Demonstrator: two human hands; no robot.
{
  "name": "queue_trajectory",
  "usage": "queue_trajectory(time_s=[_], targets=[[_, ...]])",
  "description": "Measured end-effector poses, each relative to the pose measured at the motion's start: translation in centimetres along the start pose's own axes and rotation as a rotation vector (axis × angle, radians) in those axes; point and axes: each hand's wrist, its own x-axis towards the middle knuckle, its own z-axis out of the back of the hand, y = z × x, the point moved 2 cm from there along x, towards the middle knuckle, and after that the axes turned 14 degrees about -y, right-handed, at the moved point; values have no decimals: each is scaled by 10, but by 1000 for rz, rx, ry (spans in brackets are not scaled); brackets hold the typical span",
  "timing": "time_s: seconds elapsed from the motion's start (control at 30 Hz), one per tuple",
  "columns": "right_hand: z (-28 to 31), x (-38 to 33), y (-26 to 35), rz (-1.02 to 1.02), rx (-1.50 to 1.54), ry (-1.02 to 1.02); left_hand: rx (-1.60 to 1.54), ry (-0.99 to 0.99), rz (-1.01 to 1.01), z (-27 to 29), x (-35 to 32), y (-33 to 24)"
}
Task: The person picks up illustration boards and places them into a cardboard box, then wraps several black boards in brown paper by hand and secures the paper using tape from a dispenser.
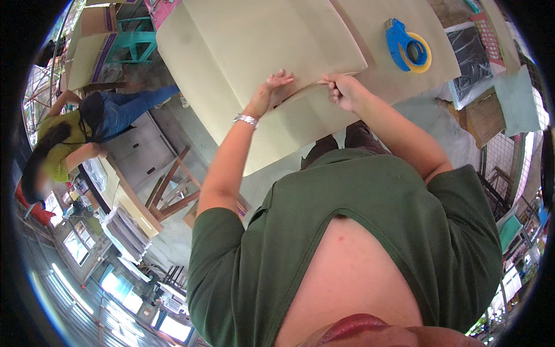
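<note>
A large tan cardboard sheet (260,49), with creases across it, lies spread in front of me. My right hand (345,91) pinches the near edge of its raised panel, close to the panel's right corner. Left of it, my left hand (270,93) rests by the same edge with its fingers spread and nothing held in them. A dark gap shows under the panel edge beside the left fingers. On the cardboard to the right sits a blue tape dispenser (399,49) with a yellow-cored roll of tape (424,53).
A person (87,121) in a yellow-green top stands at a table (130,199) on the left. Behind are a green stool (136,40) and cardboard boxes (89,52). A black plastic-wrapped stack (467,63) and a red basket (487,37) stand at right.
</note>
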Motion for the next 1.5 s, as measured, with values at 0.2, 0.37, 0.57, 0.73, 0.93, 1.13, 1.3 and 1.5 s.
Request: queue_trajectory(time_s=[0.2,0.37,0.57,0.73,0.93,1.13,1.3,1.5], targets=[[-18,21,7,11,226,3,182,-49,177,21,-12,-5],[-40,2,-41,-79,-210,455,-123,-81,535,30,-2,12],[-142,64,-169,-106,-29,342,-130,-71,485,25,7,14],[-83,56,-85,-282,228,159,-332,-137,533,20,-4,26],[56,26,80,1125,-1377,-413,-132,-137,501,26,-6,34],[6,9,56,1825,-1316,214,-120,-1000,308,-27,-13,-8],[-72,40,32,2086,-1808,1267,656,-1114,526,-27,-22,3],[-92,48,31,1990,-1873,1127,402,-1333,832,-23,-62,21]])
